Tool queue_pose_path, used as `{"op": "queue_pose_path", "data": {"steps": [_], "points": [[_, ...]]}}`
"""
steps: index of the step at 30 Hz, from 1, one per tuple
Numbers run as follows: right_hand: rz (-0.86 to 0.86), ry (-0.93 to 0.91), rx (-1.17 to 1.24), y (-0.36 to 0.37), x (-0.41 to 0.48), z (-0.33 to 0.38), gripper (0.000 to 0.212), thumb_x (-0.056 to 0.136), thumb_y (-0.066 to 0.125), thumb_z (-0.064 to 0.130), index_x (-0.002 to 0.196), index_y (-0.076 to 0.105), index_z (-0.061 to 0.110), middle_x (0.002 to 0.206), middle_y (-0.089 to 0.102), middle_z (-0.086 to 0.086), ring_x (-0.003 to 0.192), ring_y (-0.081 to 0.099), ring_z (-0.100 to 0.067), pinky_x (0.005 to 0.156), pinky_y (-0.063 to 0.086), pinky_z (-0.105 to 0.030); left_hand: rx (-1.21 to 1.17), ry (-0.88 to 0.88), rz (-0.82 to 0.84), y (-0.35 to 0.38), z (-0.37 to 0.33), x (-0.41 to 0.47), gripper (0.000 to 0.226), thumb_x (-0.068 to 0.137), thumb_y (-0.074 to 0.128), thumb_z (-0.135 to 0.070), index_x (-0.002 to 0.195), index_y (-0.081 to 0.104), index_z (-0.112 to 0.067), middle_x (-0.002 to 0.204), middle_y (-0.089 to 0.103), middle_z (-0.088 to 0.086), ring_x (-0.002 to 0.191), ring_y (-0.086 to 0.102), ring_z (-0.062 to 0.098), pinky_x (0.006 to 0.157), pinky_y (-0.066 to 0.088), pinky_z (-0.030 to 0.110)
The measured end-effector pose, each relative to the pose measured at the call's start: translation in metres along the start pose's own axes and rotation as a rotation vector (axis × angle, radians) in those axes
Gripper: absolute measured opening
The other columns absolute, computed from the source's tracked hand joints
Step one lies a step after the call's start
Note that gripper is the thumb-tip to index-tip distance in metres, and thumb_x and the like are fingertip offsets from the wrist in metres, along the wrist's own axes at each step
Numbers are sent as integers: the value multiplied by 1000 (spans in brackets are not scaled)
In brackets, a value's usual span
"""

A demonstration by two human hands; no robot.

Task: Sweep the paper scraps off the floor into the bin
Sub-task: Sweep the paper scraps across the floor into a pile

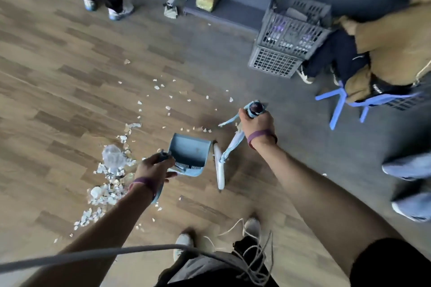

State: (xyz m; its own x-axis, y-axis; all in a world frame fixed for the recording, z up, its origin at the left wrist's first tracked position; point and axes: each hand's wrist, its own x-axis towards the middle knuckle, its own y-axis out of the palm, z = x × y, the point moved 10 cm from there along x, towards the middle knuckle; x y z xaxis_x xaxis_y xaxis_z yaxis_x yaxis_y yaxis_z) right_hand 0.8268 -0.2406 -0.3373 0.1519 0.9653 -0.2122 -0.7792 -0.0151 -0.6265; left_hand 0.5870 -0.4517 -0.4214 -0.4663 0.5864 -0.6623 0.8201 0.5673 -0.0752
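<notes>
While I watch through the head camera, my left hand (154,169) is curled round the handle of the light blue dustpan (186,154), which is low at the wooden floor (58,77) with its toothed rim toward me and its mouth facing away; I cannot tell whether it touches the boards. My right hand (255,124) has its fingers wrapped round the top of the broom (229,144), whose shaft slants down and leftward to a pale broom head (219,170) lying just beside the dustpan's right wall. Both wrists wear purple bands. The paper scraps (105,193) lie thickest in a ragged heap left of my left hand, trailing toward my side of the floor, with a thinner scatter on the boards beyond the dustpan. A crumpled clear wrapper (113,158) sits at the heap's far end. Well apart at upper right stand stacked dark crates (286,37), next to a seated person (384,42) on a blue stool (335,105).
</notes>
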Motion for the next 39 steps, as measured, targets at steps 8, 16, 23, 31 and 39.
{"op": "queue_pose_path", "data": {"steps": [8, 16, 23, 31, 39], "points": [[-150, 11, -69, -172, 125, -71, 24, 85, 62, 27, 89, 68, 4, 94, 71, -18, 92, 66, -33, 71, 44, -29, 103, 63, 194, 222, -37, 4, 15, 86, 61, -3, 81, 64, -17, 74, 63, 4, 57, 65, 22, 39, 40, 15], [-130, 74, -155, -319, 279, -162, 24, 85, 61, 21, 94, 65, -1, 99, 68, -22, 95, 63, -36, 71, 41, -30, 145, 14, 222, 438, -49, -2, 14, 86, 61, -5, 81, 64, -17, 70, 65, 0, 54, 68, 17, 53, 38, 25], [-123, 173, -244, -404, 368, -237, 27, 87, 61, 21, 99, 64, -3, 105, 67, -24, 101, 61, -40, 79, 46, -36, 157, -73, 251, 563, -49, 1, 9, 87, 62, -7, 86, 64, -16, 64, 67, -8, 60, 69, 16, 54, 39, 24], [-25, 319, -285, -413, 411, -312, 29, 90, 58, 32, 82, 67, 6, 91, 71, -20, 93, 64, -38, 75, 46, -34, 230, -121, 291, 622, -39, 24, 14, 88, 62, -7, 98, 64, -17, 82, 68, -2, 66, 68, 17, 55, 41, 25], [194, 296, -337, -320, 411, -305, 41, 78, 75, 40, 98, 67, 5, 104, 68, -20, 101, 62, -36, 81, 45, -34, 240, -160, 238, 584, -32, 57, 13, 87, 63, -7, 94, 64, -18, 81, 67, 0, 69, 67, 18, 60, 42, 26]]}}
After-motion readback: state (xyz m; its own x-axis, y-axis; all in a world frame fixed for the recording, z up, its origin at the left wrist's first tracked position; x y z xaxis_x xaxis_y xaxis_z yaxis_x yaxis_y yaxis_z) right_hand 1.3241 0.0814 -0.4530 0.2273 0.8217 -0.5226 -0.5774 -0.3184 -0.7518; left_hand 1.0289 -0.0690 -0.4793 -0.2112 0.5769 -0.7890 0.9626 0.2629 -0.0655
